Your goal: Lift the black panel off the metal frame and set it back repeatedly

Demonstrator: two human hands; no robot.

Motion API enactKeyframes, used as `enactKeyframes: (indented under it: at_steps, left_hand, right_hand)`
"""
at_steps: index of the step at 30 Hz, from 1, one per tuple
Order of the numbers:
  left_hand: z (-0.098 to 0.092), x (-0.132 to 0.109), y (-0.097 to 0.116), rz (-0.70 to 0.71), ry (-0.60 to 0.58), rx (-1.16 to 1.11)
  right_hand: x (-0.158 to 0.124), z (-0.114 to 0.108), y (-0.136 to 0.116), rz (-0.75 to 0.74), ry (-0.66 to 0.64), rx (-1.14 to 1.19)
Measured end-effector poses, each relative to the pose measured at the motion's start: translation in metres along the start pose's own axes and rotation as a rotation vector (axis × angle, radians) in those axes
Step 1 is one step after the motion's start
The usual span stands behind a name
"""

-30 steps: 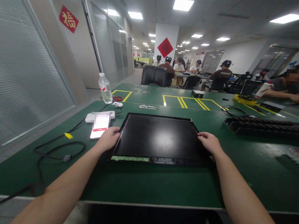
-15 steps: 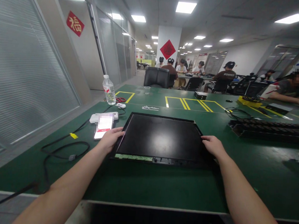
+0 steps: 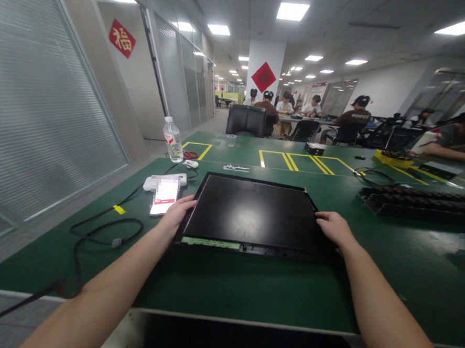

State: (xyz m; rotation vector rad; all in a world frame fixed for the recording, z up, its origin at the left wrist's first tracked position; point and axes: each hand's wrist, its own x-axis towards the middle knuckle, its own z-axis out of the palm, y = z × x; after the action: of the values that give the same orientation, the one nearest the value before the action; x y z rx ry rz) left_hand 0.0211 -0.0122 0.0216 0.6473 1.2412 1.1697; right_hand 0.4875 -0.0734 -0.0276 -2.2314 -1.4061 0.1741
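Observation:
A black display panel [image 3: 254, 212] with a dark frame lies in front of me, a green circuit strip [image 3: 211, 243] along its near left edge. My left hand [image 3: 177, 212] grips the left side of its frame, fingers over the edge. On the opposite side, my right hand [image 3: 334, 228] pinches the right edge between thumb and fingers. The undersides of both grips are hidden. Close to my left hand, a phone [image 3: 166, 197] with a lit screen leans on a white power strip [image 3: 149, 182].
On the green table [image 3: 248, 296], a black cable [image 3: 107, 220] curls at the left. A water bottle [image 3: 173, 141], red scissors [image 3: 190, 154] and a plastic cup [image 3: 231, 140] stand or lie farther back. Long black parts [image 3: 420, 202] lie at the right. Several people sit beyond.
The whole view has shifted slightly, so everything appears a little farther right. Both hands keep their hold on the display panel, which otherwise looks nearly unmoved.

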Motion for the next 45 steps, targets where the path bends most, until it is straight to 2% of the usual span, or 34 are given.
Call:
enactKeyframes:
  at_steps: [4,10,14,20,25,31,39,45]
  left_hand:
    - [0.000,0.004,-0.002,0.014,-0.049,-0.032]
    - [-0.001,0.004,-0.003,0.005,-0.039,-0.030]
    - [-0.005,0.007,-0.006,0.001,-0.092,-0.008]
    - [-0.003,0.002,-0.004,0.008,-0.034,0.008]
    - [-0.003,-0.001,-0.005,0.009,-0.051,0.030]
    - [-0.001,-0.001,-0.005,0.098,-0.014,0.153]
    - [-0.004,-0.005,-0.006,0.168,-0.133,0.168]
    - [-0.006,-0.004,-0.006,0.210,-0.145,0.174]
  right_hand:
    - [-0.001,0.000,-0.002,-0.007,-0.006,-0.009]
    - [0.000,0.001,-0.001,-0.020,0.010,-0.011]
    - [0.001,0.002,0.001,-0.020,0.009,-0.032]
    - [0.001,0.001,0.000,-0.031,-0.023,-0.064]
    - [-0.002,-0.001,-0.002,-0.030,-0.023,-0.073]
    - [-0.002,-0.001,-0.002,-0.045,0.004,-0.044]
    - [0.001,0.002,-0.001,-0.014,0.002,-0.063]
    - [-0.002,-0.001,-0.004,-0.005,-0.024,-0.056]
